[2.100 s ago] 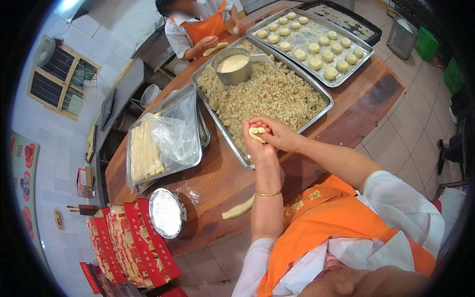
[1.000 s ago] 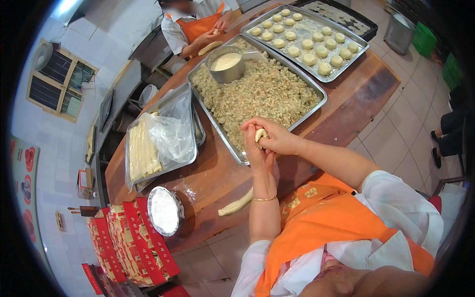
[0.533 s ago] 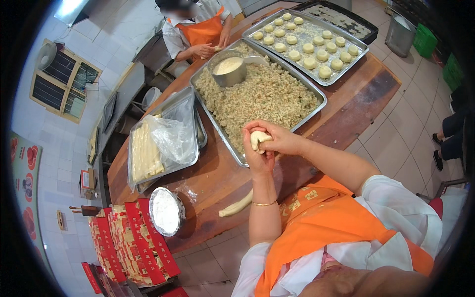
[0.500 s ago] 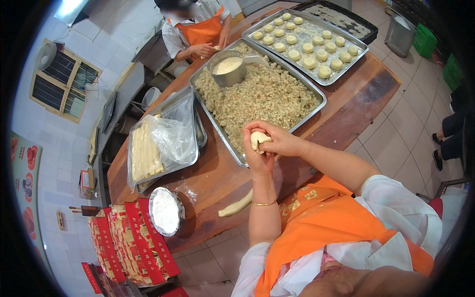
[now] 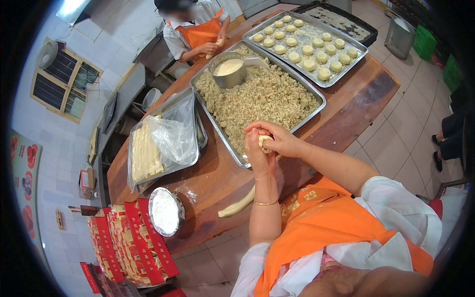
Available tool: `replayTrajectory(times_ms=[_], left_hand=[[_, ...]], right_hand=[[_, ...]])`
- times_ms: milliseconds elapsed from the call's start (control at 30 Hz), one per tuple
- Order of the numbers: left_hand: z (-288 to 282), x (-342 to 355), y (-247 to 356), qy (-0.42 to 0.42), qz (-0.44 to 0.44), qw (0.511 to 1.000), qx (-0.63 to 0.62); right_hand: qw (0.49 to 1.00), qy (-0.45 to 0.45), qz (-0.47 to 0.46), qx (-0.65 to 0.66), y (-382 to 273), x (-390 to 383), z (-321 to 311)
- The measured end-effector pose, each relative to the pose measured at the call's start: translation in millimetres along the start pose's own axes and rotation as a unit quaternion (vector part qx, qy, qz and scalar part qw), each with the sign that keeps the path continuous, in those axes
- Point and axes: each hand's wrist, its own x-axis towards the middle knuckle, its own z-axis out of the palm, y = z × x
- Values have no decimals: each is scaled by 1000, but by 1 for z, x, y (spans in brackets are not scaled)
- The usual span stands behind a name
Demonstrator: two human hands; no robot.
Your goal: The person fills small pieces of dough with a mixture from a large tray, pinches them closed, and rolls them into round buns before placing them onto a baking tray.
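My left hand (image 5: 258, 148) and my right hand (image 5: 279, 140) are closed together around a piece of pale dough (image 5: 265, 143), over the near edge of a big metal tray (image 5: 319, 109) of crumbly filling (image 5: 260, 99). A steel pot (image 5: 230, 76) of pale granules sits in that filling. Nearer me on the wooden table (image 5: 346, 114), a rope of dough (image 5: 235, 207) lies beside my left forearm. Left of the filling stand a tray (image 5: 195, 157) with long dough strips (image 5: 146, 153) and crumpled clear plastic (image 5: 173, 138), and a bowl of white flour (image 5: 165, 212).
Across the table a co-worker (image 5: 195, 34) in an orange apron handles dough. A tray of dough rounds (image 5: 308, 50) and a dark baking pan (image 5: 346, 22) lie at the back right. Red printed paper (image 5: 128, 242) is stacked at lower left. A person's legs (image 5: 448, 138) show at right.
My hands stay clasped, with small shifts of the fingers; less of the dough shows between them than half a second ago. The co-worker's hands have moved along their dough.
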Motion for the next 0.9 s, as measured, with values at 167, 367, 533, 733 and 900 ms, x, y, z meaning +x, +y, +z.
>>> replayTrajectory(times_ms=[167,367,533,733,900], left_hand=[[-22,5,2,-95,-44,994,-16],[-23,-2,4,-124,-57,990,-35],[-14,-3,2,-69,-27,996,-57],[-14,-9,6,-151,-67,980,-109],[0,-17,5,-101,-81,991,-34]], right_hand=[[990,34,58,127,-3,1,1],[990,-39,74,112,-9,2,-4],[975,-151,99,130,-21,6,-16],[940,-135,-111,-292,-19,9,-27],[910,-76,-196,-357,-6,7,-23]])
